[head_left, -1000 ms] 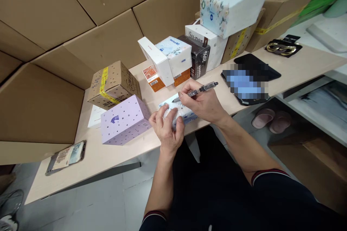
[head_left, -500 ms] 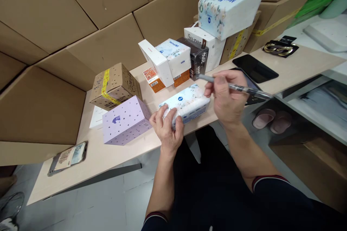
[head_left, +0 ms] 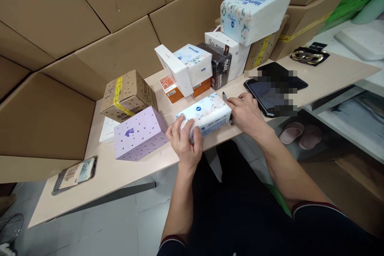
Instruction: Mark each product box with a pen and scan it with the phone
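Note:
A tissue pack (head_left: 207, 112) with a floral print lies on the table near its front edge. My left hand (head_left: 186, 136) grips its left end, fingers on top and thumb on the near side. Just right of the pack, my right hand (head_left: 247, 114) is low at the tabletop, closed over a pen (head_left: 224, 96). Only the two ends of the pen show; the fingers cover its middle. A phone (head_left: 264, 98) with a dark screen lies to the right of this hand, partly blurred out.
Left of the pack sit a purple box (head_left: 139, 132) and a brown carton (head_left: 129, 94). Behind it stand a white box (head_left: 174, 68), orange boxes (head_left: 171, 89), a black box (head_left: 220, 68) and a larger tissue pack (head_left: 264, 16). Large cartons (head_left: 120, 64) line the back.
My right hand has lowered from above the table to the tabletop beside the tissue pack, bringing the pen down with it. My left hand stays on the pack.

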Tool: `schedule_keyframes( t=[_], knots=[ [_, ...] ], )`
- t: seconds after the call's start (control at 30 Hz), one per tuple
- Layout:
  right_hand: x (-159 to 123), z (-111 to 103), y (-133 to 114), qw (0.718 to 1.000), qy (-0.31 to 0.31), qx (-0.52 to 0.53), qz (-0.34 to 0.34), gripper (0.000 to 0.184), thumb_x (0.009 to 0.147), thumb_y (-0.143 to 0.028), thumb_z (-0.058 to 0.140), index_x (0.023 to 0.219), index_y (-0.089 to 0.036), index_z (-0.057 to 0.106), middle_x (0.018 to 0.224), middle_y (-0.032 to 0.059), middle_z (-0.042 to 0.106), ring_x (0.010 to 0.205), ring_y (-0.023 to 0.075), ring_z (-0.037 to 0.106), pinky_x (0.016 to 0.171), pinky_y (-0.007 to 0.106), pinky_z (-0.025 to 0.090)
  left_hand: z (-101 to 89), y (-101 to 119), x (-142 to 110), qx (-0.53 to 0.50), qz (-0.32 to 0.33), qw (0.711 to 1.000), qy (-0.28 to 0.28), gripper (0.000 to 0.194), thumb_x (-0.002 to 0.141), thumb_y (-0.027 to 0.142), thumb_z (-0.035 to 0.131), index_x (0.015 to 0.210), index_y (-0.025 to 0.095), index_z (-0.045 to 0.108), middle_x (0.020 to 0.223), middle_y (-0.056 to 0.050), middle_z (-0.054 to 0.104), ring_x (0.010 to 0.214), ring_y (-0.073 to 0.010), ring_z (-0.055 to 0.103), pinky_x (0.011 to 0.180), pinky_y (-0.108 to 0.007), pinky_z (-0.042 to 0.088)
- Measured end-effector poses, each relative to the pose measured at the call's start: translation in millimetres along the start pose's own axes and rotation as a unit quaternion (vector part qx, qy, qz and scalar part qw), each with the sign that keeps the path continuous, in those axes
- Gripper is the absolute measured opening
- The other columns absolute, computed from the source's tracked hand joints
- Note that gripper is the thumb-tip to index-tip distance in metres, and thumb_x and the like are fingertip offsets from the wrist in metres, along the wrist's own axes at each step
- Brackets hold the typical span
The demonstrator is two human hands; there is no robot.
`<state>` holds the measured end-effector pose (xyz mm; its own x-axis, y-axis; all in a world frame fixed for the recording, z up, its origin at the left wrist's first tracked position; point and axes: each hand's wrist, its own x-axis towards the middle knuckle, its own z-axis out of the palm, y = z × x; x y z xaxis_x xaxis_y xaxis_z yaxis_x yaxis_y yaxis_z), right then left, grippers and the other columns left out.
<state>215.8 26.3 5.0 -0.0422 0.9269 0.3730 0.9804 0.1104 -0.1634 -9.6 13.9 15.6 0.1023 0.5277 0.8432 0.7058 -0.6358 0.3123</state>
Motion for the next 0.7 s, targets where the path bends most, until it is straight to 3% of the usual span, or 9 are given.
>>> schedule_keyframes(
  t=[0.1, 0.23, 0.37, 0.43, 0.53, 0.7],
  knots=[
    [-5, 0, 2, 0.999, 0.043, 0.007, 0.003, 0.044, 0.096, -0.020, 0.046, 0.138, -0.023, 0.060, 0.117, 0.0131, 0.069, 0.107, 0.0327, 0.042, 0.082, 0.045, 0.037, -1.1, 0, 0, 0.005, 0.000, 1.000, 0.000, 0.019, 0.095, 0.024, 0.059, 0.112, 0.020, 0.067, 0.127, -0.013, 0.066, 0.119, -0.0242, 0.061, 0.100, -0.043, 0.044],
    [-25, -4, 16, 0.979, 0.174, -0.010, 0.109, 0.052, 0.095, -0.040, 0.056, 0.142, -0.018, 0.056, 0.126, 0.0198, 0.060, 0.110, 0.0352, 0.044, 0.090, 0.051, 0.040, -1.8, 0, -1, -0.015, 0.000, 1.000, 0.003, 0.024, 0.095, 0.025, 0.058, 0.117, 0.019, 0.066, 0.128, -0.014, 0.065, 0.121, -0.0252, 0.060, 0.102, -0.044, 0.044],
    [-40, -4, 41, 0.957, 0.198, 0.000, 0.214, 0.089, 0.074, -0.062, 0.076, 0.146, -0.016, 0.050, 0.133, 0.0294, 0.050, 0.115, 0.0449, 0.043, 0.090, 0.064, 0.036, -1.9, -2, -2, -0.024, -0.002, 1.000, 0.006, 0.032, 0.097, 0.029, 0.055, 0.126, 0.019, 0.061, 0.129, -0.015, 0.065, 0.124, -0.0262, 0.060, 0.104, -0.046, 0.043],
    [-41, 1, 54, 0.949, 0.196, 0.028, 0.246, 0.097, 0.066, -0.065, 0.082, 0.143, -0.015, 0.052, 0.129, 0.0318, 0.051, 0.113, 0.0475, 0.044, 0.089, 0.068, 0.032, -1.9, -2, -3, -0.028, -0.002, 1.000, 0.007, 0.033, 0.098, 0.030, 0.054, 0.128, 0.018, 0.060, 0.129, -0.015, 0.065, 0.125, -0.0264, 0.059, 0.104, -0.046, 0.043],
    [-39, 10, 68, 0.937, 0.201, 0.063, 0.279, 0.094, 0.063, -0.063, 0.084, 0.138, -0.013, 0.055, 0.121, 0.0319, 0.054, 0.110, 0.0491, 0.045, 0.088, 0.071, 0.027, -2.2, -2, -3, -0.034, 0.000, 0.999, 0.008, 0.033, 0.097, 0.029, 0.055, 0.127, 0.017, 0.061, 0.129, -0.016, 0.065, 0.124, -0.0265, 0.060, 0.104, -0.046, 0.043],
    [-40, 18, 74, 0.931, 0.254, 0.103, 0.240, 0.073, 0.067, -0.052, 0.084, 0.124, -0.014, 0.062, 0.110, 0.0247, 0.058, 0.108, 0.0431, 0.047, 0.092, 0.066, 0.029, -2.6, -2, -5, -0.040, -0.006, 0.999, 0.008, 0.033, 0.096, 0.027, 0.057, 0.127, 0.017, 0.061, 0.129, -0.016, 0.065, 0.125, -0.0265, 0.059, 0.105, -0.046, 0.043]
  ],
)
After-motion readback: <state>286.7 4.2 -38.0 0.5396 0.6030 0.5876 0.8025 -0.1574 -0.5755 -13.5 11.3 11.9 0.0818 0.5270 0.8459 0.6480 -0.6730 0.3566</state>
